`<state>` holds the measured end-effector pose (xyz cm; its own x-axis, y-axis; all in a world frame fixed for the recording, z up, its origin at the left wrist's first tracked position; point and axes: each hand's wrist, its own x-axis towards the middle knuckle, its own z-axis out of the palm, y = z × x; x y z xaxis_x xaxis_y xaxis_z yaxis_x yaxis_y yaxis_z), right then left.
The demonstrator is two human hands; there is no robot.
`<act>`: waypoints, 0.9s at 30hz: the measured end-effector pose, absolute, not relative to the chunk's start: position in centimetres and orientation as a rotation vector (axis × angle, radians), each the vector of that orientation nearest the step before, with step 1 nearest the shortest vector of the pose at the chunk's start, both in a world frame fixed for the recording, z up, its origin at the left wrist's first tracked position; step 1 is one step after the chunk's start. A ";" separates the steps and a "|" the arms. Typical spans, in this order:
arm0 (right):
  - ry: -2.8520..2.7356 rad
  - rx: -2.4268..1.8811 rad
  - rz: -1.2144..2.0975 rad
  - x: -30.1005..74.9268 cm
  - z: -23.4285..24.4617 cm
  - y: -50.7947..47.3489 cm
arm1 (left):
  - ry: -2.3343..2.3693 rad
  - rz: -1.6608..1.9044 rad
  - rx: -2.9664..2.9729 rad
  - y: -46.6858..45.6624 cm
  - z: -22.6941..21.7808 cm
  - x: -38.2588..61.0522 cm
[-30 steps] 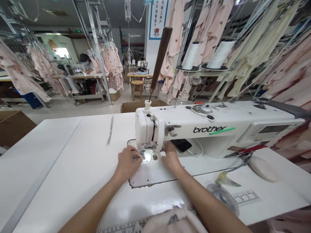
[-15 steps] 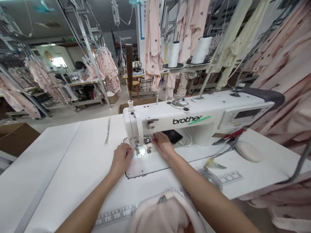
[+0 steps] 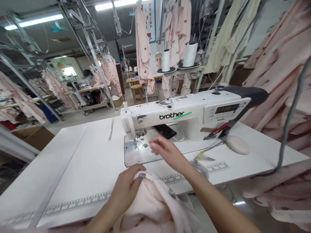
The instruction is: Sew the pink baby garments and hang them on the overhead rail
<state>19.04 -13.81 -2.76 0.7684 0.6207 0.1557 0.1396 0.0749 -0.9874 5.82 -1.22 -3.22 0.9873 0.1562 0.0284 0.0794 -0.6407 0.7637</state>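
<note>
A white sewing machine stands on a white table. My left hand is closed on a bundle of pale pink fabric at the table's near edge. Above the machine bed, in front of the needle area, my right hand hovers, blurred by motion; its fingers look loosely spread with nothing in them. A dark phone lies under the machine arm.
Two thread cones stand on a rack behind the machine. Pink garments hang at the right and along overhead rails. A measuring tape runs along the table's front edge. A person sits at a far table.
Both hands have left the needle area. The left hand came back to the table edge and took hold of the pink fabric. The right hand lifted away from the presser foot.
</note>
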 end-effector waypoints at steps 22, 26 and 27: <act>-0.817 -1.426 0.497 11.9 -2.5 -12.4 | 0.372 0.202 1.765 1.0 1.3 2.4; -0.898 -1.580 0.277 12.4 -3.3 -12.7 | 0.372 0.162 1.673 1.7 0.7 3.5; -0.897 -1.599 0.262 12.5 -3.3 -12.6 | 0.372 0.150 1.682 1.8 0.7 3.7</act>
<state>12.53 -12.58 -3.34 0.6750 0.6702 0.3087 0.3979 0.0217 -0.9172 3.74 1.84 0.68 0.9377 0.3281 -0.1144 0.1562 -0.1039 0.9822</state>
